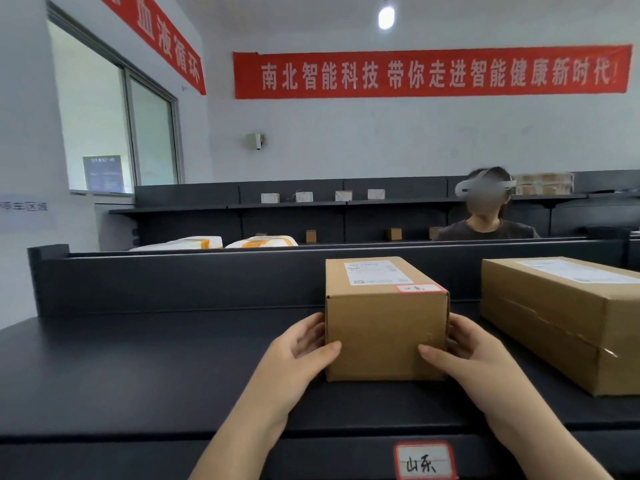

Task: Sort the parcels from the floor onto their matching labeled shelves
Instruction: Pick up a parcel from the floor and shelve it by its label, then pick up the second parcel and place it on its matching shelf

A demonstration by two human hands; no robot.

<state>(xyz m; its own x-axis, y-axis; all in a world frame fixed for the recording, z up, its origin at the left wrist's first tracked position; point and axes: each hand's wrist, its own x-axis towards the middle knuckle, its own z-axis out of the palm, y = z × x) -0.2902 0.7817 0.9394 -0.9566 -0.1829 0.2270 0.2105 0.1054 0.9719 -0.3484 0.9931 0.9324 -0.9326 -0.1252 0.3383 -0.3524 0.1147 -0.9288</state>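
Note:
A small brown cardboard parcel [384, 327] stands on the dark top shelf [156, 368], with a white shipping label and a red-edged handwritten tag on its top. My left hand [301, 344] grips its left side, thumb on the front face. My right hand [460, 351] grips its right side the same way. On the shelf's front edge, below the parcel, is a red-edged shelf label [425, 460] with handwritten characters.
A larger, longer cardboard parcel [561, 320] lies on the same shelf to the right, close to my right hand. A low back wall [173, 278] bounds the shelf. Behind it stands a person [485, 216] wearing a headset, with more shelves and small boxes beyond.

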